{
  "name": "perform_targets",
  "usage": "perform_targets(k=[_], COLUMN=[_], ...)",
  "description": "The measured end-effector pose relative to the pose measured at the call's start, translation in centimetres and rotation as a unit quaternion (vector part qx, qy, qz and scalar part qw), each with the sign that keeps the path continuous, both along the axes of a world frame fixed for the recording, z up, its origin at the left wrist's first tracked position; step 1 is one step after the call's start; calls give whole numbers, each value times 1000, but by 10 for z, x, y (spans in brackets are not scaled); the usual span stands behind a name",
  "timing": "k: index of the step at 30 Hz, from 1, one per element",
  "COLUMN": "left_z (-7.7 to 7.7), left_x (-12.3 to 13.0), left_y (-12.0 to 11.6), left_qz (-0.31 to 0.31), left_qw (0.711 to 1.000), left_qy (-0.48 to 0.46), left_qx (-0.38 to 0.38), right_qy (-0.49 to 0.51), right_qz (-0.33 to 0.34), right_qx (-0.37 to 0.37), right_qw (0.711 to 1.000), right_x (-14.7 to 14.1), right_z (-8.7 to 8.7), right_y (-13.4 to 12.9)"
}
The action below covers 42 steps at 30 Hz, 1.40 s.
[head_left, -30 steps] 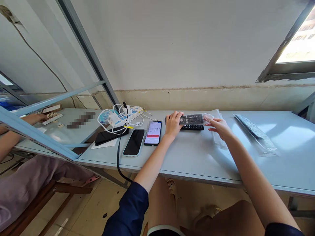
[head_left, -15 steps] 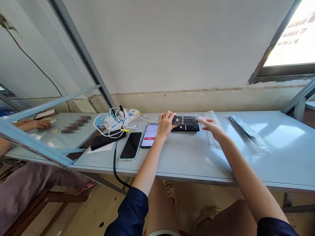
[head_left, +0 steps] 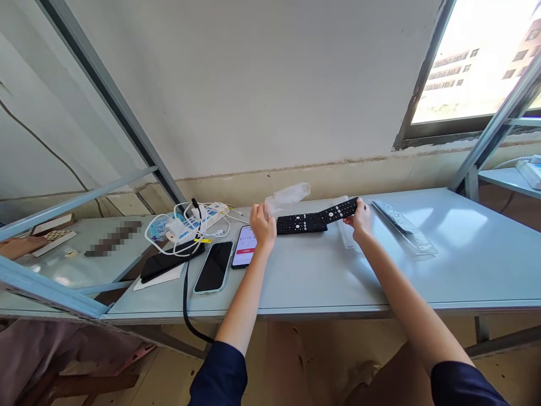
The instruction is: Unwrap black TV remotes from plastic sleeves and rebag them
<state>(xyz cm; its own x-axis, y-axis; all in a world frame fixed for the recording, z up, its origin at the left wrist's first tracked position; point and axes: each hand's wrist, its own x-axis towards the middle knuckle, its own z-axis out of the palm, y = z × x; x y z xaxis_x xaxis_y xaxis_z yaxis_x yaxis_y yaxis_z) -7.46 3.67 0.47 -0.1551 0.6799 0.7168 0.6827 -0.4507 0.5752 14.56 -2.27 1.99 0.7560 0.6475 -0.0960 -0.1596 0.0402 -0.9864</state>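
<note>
With our right hand (head_left: 362,220) we gripped one end of a black remote (head_left: 340,210); our left hand (head_left: 262,230) clutched a clear plastic sleeve (head_left: 291,195). A second remote (head_left: 300,223) lay on the desk (head_left: 316,276) at our left hand's three o'clock, a bagged remote (head_left: 401,225) at our right's three o'clock.

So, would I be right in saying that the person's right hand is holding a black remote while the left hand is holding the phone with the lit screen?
Not quite: the left hand is holding a translucent plastic sleeve; the phone lies on the table, as the head view shows. The right hand does hold a black remote.
</note>
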Motion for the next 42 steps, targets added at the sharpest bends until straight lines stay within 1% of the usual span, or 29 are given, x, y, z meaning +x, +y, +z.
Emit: perform_targets(k=[1, 3, 5, 6, 10, 12, 14, 18, 21, 23, 25, 27, 29, 31, 33, 35, 37, 39, 40, 42], left_z=[0, -1, -1, -1, 3, 5, 8, 10, 3, -5, -12, -17, -17, -13, -8, -2, 2, 4, 4, 4], left_x=[1, 3, 4, 4, 7, 8, 10, 14, 14, 13, 12, 11, 11, 13, 15, 17, 18, 18, 18, 19], left_y=[-1, -2, -3, -4, -6, -8, -9, -12, -11, -9, -7, -5, -4, -4, -5, -9, -13, -17, -19, -21], left_qz=[-5, -13, -21, -27, -39, -38, -35, -25, -15, 0, 12, 19, 23, 16, -18, -82, -159, -222, -242, -261], left_qw=[1000, 1000, 1000, 999, 996, 994, 990, 978, 971, 967, 967, 970, 973, 977, 980, 979, 967, 950, 943, 934], left_qy=[0, 5, 16, 21, 40, 51, 65, 111, 151, 173, 181, 177, 170, 163, 160, 169, 193, 220, 231, 244], left_qx=[-1, -6, -17, -25, -71, -92, -121, -176, -185, -186, -179, -167, -154, -138, -115, -81, -42, -9, 0, 7], right_qy=[-7, -21, -29, -28, -25, -53, -102, -202, -237, -245, -242, -237, -253, -291, -322, -307, -246, -170, -137, -91], right_qz=[21, 92, 164, 189, 258, 285, 301, 297, 292, 294, 291, 284, 281, 272, 247, 223, 224, 219, 204, 150], right_qx=[-4, -20, -43, -52, -69, -72, -86, -144, -164, -159, -141, -121, -111, -105, -89, -56, -20, -3, -1, 0], right_qw=[1000, 995, 985, 980, 963, 954, 944, 922, 912, 910, 915, 921, 919, 911, 910, 923, 943, 961, 969, 984], right_x=[-4, -14, -25, -30, -38, -36, -31, -24, -22, -22, -22, -21, -18, -16, -15, -15, -18, -20, -19, -16], right_z=[2, 7, 11, 13, 15, 13, 12, 9, 4, 0, -4, -8, -11, -11, -9, -5, -1, 3, 5, 7], right_y=[-2, -6, -10, -11, -15, -16, -18, -19, -18, -17, -16, -15, -15, -15, -15, -15, -15, -14, -13, -11])
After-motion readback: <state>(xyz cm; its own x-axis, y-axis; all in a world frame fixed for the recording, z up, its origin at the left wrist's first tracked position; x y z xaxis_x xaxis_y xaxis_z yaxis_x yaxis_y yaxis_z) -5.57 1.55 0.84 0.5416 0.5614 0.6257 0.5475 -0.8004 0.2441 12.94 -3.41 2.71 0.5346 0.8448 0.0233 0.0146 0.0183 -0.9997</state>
